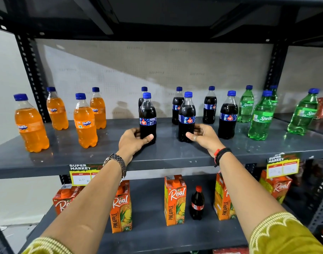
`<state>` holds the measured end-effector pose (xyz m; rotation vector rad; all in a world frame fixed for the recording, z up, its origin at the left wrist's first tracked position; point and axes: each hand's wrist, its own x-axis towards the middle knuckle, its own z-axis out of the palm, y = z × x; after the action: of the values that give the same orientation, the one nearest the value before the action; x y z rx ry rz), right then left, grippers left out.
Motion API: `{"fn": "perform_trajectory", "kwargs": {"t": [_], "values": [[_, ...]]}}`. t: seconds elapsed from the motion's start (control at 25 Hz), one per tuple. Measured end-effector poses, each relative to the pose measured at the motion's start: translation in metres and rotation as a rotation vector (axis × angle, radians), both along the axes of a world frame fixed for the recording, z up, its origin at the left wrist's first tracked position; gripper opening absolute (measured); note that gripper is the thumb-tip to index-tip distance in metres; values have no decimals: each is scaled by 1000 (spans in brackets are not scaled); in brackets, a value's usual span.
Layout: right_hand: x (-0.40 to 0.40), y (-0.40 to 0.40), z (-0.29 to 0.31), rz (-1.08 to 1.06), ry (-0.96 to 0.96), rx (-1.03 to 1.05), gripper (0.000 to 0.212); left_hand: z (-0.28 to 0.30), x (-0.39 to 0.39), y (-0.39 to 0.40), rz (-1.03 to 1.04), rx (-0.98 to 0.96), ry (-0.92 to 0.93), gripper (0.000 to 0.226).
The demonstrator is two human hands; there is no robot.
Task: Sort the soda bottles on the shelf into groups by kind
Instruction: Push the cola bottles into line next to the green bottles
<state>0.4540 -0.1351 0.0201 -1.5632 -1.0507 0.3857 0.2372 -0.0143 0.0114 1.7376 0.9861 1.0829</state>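
On the grey shelf (105,154) stand several orange Fanta bottles (85,121) at the left, several dark cola bottles (227,118) in the middle and several green Sprite bottles (260,118) at the right. My left hand (133,142) wraps the base of a front cola bottle (147,114). My right hand (204,136) wraps the base of another front cola bottle (187,114). Both bottles stand upright on the shelf.
Below, a lower shelf (153,233) holds orange pineapple juice cartons (174,199) and one small red-capped cola bottle (197,203). Yellow price tags (80,174) hang on the shelf's front edge. Black perforated uprights (31,70) frame the bay.
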Motion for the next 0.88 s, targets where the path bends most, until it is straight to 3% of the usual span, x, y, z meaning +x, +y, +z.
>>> {"fn": "perform_trajectory", "kwargs": {"t": [0.32, 0.52, 0.68, 0.88], "values": [[0, -16, 3, 23, 161, 152, 59, 3, 1, -11, 72, 20, 22, 57], [43, -85, 0, -88, 146, 482, 34, 12, 0, -36, 227, 141, 101, 82], [121, -152, 0, -174, -41, 549, 27, 7, 37, -89, 435, 522, -83, 53], [187, -187, 3, -268, -197, 424, 28, 3, 131, -153, 464, 742, -238, 34]]}}
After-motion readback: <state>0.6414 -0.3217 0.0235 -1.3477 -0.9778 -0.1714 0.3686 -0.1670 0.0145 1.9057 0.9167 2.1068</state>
